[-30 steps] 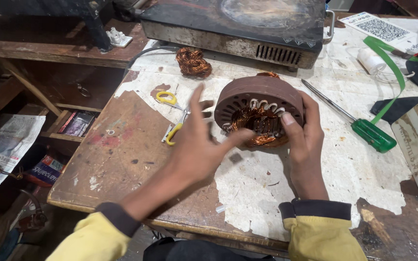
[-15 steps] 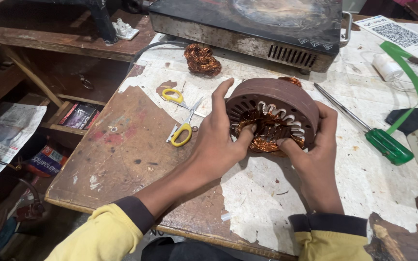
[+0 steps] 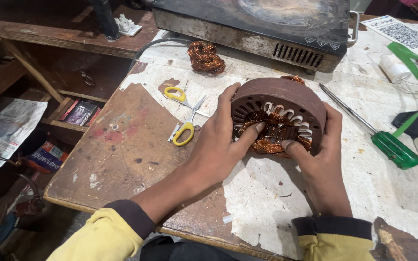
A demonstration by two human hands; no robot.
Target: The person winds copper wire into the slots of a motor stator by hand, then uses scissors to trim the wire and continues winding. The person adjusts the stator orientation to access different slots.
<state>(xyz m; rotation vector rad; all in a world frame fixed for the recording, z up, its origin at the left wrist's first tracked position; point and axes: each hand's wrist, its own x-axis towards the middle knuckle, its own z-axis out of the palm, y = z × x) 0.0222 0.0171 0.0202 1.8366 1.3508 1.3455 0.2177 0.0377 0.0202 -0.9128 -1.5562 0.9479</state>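
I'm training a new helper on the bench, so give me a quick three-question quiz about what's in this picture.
1. True or false: both hands touch the motor stator.
2. Which tool lies left of the left hand? A) yellow-handled scissors B) pliers C) hammer
3. What colour is the handle of the screwdriver beside the right hand?

Key
1. True: fingers of each hand press on the copper windings.
2. A
3. Green

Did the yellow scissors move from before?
No. The yellow scissors lie in one spot beside the bare brown patch of the table; only the camera shifted.
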